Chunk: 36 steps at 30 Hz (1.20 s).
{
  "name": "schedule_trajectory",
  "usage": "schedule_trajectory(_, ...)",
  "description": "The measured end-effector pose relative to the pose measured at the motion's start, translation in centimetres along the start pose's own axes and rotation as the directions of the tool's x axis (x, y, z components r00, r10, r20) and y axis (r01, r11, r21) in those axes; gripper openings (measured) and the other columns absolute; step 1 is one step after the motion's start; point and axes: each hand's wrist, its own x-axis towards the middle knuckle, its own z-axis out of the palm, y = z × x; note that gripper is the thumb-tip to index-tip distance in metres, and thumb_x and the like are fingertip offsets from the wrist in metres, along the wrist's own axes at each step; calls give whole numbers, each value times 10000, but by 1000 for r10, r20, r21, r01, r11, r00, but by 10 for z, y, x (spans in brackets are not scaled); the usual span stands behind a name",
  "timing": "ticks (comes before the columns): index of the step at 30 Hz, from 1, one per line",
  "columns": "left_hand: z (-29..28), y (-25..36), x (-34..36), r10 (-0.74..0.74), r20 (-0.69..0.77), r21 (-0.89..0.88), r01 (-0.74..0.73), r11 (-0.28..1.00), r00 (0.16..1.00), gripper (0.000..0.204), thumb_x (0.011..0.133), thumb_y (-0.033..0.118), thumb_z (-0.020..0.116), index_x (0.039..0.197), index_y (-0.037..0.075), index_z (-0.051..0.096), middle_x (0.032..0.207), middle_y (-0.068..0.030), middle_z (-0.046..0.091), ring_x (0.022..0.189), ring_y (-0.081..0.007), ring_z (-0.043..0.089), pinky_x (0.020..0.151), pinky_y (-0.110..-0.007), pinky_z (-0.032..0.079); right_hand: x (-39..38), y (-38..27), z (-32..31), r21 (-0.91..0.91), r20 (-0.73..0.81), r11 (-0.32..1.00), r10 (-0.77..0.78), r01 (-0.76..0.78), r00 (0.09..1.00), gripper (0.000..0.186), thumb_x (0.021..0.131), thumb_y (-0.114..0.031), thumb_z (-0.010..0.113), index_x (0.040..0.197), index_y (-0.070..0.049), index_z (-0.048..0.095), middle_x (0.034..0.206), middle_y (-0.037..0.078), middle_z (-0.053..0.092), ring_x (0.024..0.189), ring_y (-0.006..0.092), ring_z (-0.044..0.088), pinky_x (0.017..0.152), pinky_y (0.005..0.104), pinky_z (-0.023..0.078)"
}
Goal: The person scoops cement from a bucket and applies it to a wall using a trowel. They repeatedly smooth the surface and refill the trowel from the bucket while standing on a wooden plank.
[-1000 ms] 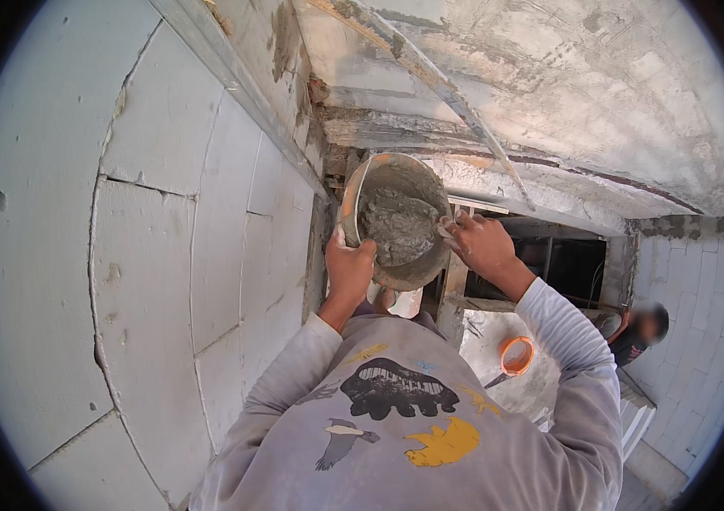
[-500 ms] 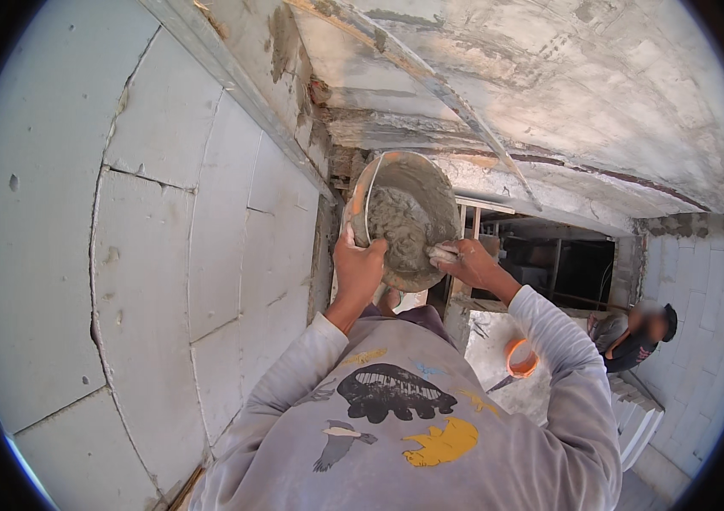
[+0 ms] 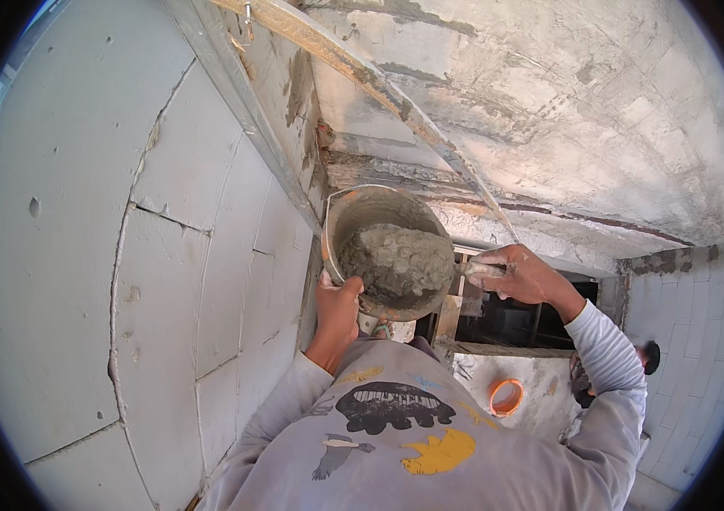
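Note:
My left hand (image 3: 338,317) grips the near left rim of a mortar-smeared bucket (image 3: 345,223), thumb over the edge. The bucket is tipped toward me, with wet grey mortar inside. My right hand (image 3: 522,274) is closed around the pale, caked handle of a trowel (image 3: 483,268) at the bucket's right rim. A thick heap of mortar (image 3: 400,258) lies over the trowel's blade and hides it, above the bucket's mouth.
A grey block wall (image 3: 166,289) rises close on my left. A long straight bar (image 3: 405,106) slants across the plastered surface ahead. Below right stand an orange bucket (image 3: 505,397) and another person (image 3: 583,381), partly hidden by my arm. A dark opening (image 3: 515,324) lies beyond my right hand.
The trowel has come up with a heap of mortar, and my right hand has moved right and outward. The bucket now sits lower and slightly left in view, its mouth turned more toward me.

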Motion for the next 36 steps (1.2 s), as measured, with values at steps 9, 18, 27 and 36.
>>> schedule_trajectory(9, -31, 0, 38, 139, -68, 91, -133, 987, 988, 438, 813, -54, 606, 1242, -2, 538, 868, -32, 623, 608, -93, 542, 535, -274, 429, -70, -185, -169, -211, -151, 971, 83, -114, 985, 354, 1003, -368, 693, 1042, -23, 763, 684, 45, 662, 552, 99, 612, 519, 272, 490)
schedule_trajectory(18, -67, 9, 41, 157, -268, 317, -67, 946, 951, 632, 795, 16, 661, 1395, -53, 477, 1175, -183, 643, 1029, -277, 658, 885, -397, 526, -4, -400, -326, -539, -419, 827, -431, 163, 799, 460, 1025, -459, 627, 1013, -4, 697, 664, 25, 623, 470, 55, 550, 426, 209, 462)
schedule_trajectory(27, -90, -6, 58, 274, -224, 631, -76, 772, 935, 654, 772, 118, 690, 1376, -73, 528, 1237, -256, 643, 1129, -381, 650, 962, -430, 509, 210, -506, -331, -928, -359, 337, -923, -160, 137, 254, 857, -229, 643, 920, -7, 746, 954, 293, 707, 922, 449, 694, 798, 518, 549)
schedule_trajectory(36, -102, -43, 73, 362, -178, 673, -156, 723, 915, 623, 777, 89, 710, 1375, -10, 567, 1207, -192, 691, 1097, -315, 684, 935, -399, 532, 78, -316, -224, -751, -601, 637, -768, 171, 223, 282, 913, -230, 641, 1073, -3, 687, 1022, 259, 707, 956, 416, 678, 840, 490, 538)
